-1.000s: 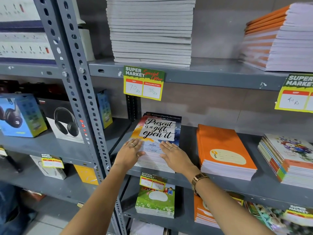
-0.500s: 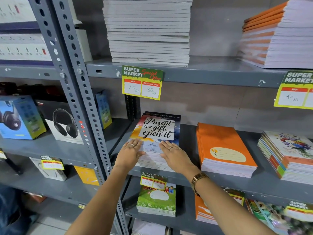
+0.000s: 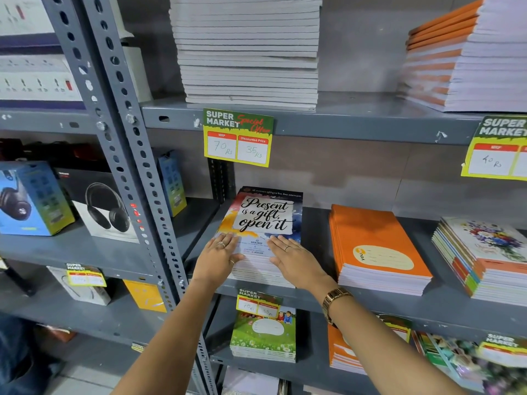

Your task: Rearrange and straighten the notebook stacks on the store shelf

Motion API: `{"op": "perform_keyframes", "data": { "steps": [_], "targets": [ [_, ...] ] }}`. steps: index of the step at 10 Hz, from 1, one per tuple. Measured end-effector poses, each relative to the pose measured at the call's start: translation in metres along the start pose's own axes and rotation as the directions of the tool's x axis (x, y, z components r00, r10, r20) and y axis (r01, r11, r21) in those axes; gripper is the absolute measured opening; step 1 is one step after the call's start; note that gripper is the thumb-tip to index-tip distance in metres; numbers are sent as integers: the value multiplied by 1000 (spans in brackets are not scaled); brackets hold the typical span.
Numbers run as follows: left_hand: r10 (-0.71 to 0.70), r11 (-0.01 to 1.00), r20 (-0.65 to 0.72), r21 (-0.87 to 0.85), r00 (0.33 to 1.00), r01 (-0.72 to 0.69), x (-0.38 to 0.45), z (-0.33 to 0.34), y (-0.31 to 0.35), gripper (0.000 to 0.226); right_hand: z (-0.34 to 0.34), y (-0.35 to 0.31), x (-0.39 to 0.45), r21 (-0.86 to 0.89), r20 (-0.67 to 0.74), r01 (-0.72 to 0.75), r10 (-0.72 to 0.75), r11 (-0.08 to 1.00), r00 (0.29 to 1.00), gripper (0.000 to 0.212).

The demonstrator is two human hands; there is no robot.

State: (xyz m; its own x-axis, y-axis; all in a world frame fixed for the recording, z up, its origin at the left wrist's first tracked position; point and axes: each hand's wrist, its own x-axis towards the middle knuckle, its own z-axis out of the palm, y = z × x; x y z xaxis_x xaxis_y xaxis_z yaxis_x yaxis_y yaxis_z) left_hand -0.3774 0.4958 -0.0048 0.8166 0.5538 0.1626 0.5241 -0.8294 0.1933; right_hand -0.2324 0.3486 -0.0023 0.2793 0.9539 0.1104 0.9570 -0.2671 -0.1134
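Both hands lie flat and spread, gripping nothing, on the front end of the notebook stack (image 3: 263, 223) with the "Present is a gift, open it" cover, which sits at the left end of the middle shelf (image 3: 319, 295): the left hand (image 3: 218, 259) presses the near left corner, the right hand (image 3: 293, 260) the near right. The likely trouble is uneven pressure; a harder push from one palm could skew the top books, or slide only the upper covers over slick ones beneath. Pushed too far left, the stack could jam against the perforated post (image 3: 128, 155). The orange stack (image 3: 376, 246) lies apart to the right, leaving room. The shelves are grey painted metal, scuffed, with yellow price tags (image 3: 239, 137) clipped to the edges, against a plain wall.
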Motion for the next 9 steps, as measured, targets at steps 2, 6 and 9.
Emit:
{"op": "perform_keyframes", "data": {
  "steps": [2, 6, 9],
  "targets": [
    [-1, 1000, 0, 2, 1000, 1, 0, 1, -1, 57, 0, 0, 0, -7, 33, -13, 13, 1000, 999, 60],
    [-4, 1000, 0, -10, 1000, 4, -1, -2, 1, 57, -4, -1, -2, -10, 45, -17, 17, 1000, 999, 52],
    [-42, 990, 47, 134, 998, 36, -9, -1, 8, 77, -5, 8, -15, -68, -20, 6, -8, 998, 1000, 66]
  ]
}}
